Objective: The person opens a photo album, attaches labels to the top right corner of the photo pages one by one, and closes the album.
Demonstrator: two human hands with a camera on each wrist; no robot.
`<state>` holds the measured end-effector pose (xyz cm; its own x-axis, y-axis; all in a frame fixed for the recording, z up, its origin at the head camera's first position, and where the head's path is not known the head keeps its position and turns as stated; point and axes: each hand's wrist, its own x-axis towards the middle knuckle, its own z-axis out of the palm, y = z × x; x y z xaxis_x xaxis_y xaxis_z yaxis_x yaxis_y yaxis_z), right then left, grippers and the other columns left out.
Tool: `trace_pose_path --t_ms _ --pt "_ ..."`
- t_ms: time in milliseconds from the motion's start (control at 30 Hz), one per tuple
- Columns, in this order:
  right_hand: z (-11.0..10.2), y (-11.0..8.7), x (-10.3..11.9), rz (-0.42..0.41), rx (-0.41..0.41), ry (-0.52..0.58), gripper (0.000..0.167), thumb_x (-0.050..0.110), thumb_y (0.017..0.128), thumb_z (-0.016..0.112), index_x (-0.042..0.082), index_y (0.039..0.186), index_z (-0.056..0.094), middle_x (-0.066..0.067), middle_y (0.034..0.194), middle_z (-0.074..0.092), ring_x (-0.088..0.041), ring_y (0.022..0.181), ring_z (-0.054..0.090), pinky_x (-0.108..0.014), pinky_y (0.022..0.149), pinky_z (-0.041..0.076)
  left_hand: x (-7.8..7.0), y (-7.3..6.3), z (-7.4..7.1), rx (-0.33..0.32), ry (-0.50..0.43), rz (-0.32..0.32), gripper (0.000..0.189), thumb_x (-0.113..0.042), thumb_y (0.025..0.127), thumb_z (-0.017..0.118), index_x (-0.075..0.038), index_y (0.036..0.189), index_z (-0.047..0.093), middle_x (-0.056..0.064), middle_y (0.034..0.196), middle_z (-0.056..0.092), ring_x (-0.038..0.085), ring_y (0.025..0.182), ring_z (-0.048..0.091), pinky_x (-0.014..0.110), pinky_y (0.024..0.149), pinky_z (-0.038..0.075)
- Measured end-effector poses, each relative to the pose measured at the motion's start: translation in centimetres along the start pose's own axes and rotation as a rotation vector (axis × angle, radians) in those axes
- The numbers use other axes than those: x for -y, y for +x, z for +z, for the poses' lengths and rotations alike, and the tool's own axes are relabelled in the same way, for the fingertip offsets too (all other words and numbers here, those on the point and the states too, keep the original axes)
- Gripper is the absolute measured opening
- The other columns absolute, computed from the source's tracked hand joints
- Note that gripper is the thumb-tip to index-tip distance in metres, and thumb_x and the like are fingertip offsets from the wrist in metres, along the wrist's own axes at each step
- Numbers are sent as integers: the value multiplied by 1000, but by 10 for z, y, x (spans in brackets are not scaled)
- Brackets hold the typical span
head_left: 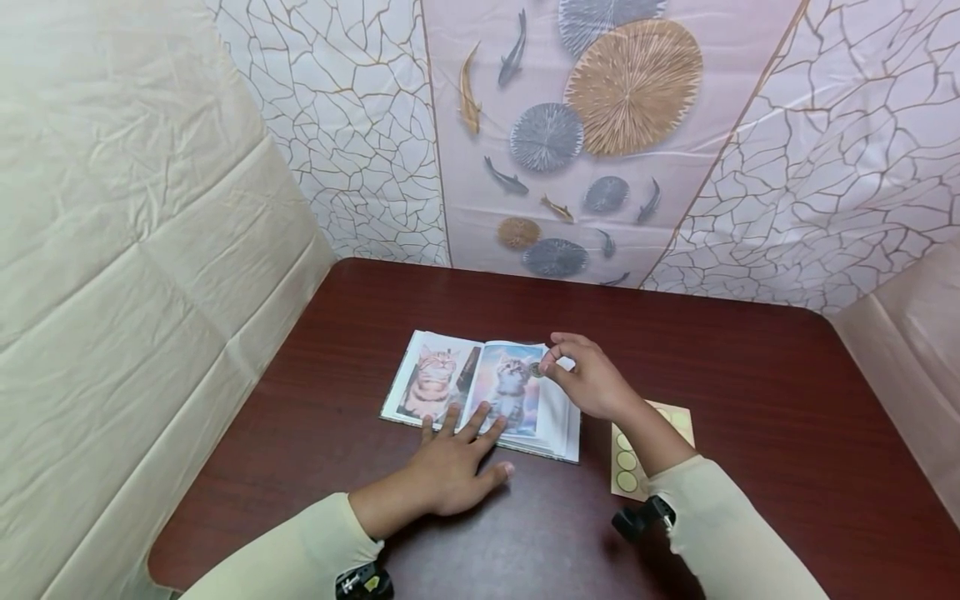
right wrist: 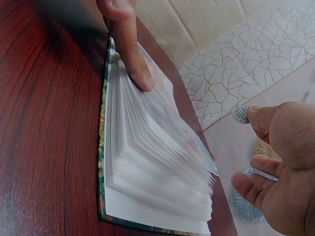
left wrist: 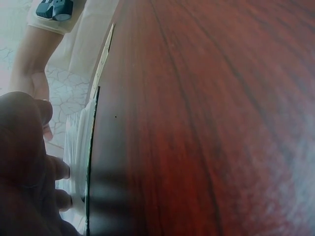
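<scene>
A photo album (head_left: pixel 557 421) lies open on the table, a cat picture showing on each page. My left hand (head_left: pixel 453 471) rests on its lower edge with spread, straight fingers, holding the pages down. In the right wrist view, a left finger (right wrist: pixel 140 73) presses on the top page above the stack of sleeves. My right hand (head_left: pixel 592 379) pinches a small round sticker (right wrist: pixel 240 114) with dark print between thumb and finger. From the head view, this sticker is beside the kitten picture (head_left: pixel 512 387) on the right page; whether it touches cannot be told there.
A yellowish sheet of round stickers (head_left: pixel 626 461) lies right of the album, partly under my right forearm. The dark red-brown table (head_left: pixel 300 467) extends around them. Patterned cloth (head_left: pixel 360 133) hangs behind the table, and pale cloth (head_left: pixel 150 250) covers the left side.
</scene>
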<state>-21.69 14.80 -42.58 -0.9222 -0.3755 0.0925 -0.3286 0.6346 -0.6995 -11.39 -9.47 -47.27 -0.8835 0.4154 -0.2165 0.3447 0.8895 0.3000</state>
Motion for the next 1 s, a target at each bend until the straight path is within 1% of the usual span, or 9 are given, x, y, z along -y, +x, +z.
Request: trace_pose_path --t_ms 67,100,167,200,300,333,567,833,1000 --pt "2 2 0 0 0 3 10 18 102 65 14 93 69 -20 151 48 -36 110 57 -46 83 51 0 0 0 1 5 2 73 -70 102 30 -33 164 22 -1 170 11 46 152 6 76 111 10" --pt "2 3 0 0 1 3 11 18 102 65 14 93 69 -20 151 48 -36 109 57 -46 83 51 0 0 -1 2 7 4 73 -70 102 30 -33 164 22 0 170 11 46 152 6 76 111 10" --pt "4 5 -1 1 2 6 11 19 102 64 14 93 69 -20 151 47 -38 113 56 -47 85 51 0 -1 -1 1 7 6 72 -70 102 30 -32 164 23 0 170 11 47 152 7 77 111 11" --pt "4 5 0 2 4 8 11 19 102 64 14 93 69 -20 152 47 -39 118 54 -48 86 51 0 -1 -1 1 10 6 72 -69 102 30 -33 164 23 0 170 11 47 152 7 77 111 11" --pt "6 7 0 -4 9 16 12 17 102 64 13 92 69 -21 152 47 -42 135 42 -52 94 49 -1 -2 -1 2 12 5 72 -69 103 31 -33 164 22 -1 170 11 47 152 7 77 111 11" --pt "6 8 0 -5 11 20 12 17 102 64 13 91 68 -21 152 46 -43 138 39 -54 96 48 0 -1 -1 3 12 4 72 -69 103 31 -33 164 22 -1 170 11 47 152 7 76 111 11" --pt "9 12 0 0 23 14 12 17 103 63 12 94 69 -22 152 46 -45 141 35 -56 100 46 0 0 1 -1 9 6 72 -70 102 30 -34 164 22 -1 170 11 46 152 7 76 111 12" --pt "12 18 -1 10 30 -17 12 19 103 62 12 97 69 -22 154 43 -49 145 27 -65 111 30 1 0 1 -6 12 4 72 -70 102 30 -33 164 22 -1 170 11 46 152 7 76 111 12" --pt "16 22 0 0 30 3 11 16 104 61 10 98 68 -24 155 41 -50 146 24 -65 113 25 1 0 1 -7 13 4 72 -69 103 31 -33 164 22 -1 170 12 47 152 8 77 111 12"
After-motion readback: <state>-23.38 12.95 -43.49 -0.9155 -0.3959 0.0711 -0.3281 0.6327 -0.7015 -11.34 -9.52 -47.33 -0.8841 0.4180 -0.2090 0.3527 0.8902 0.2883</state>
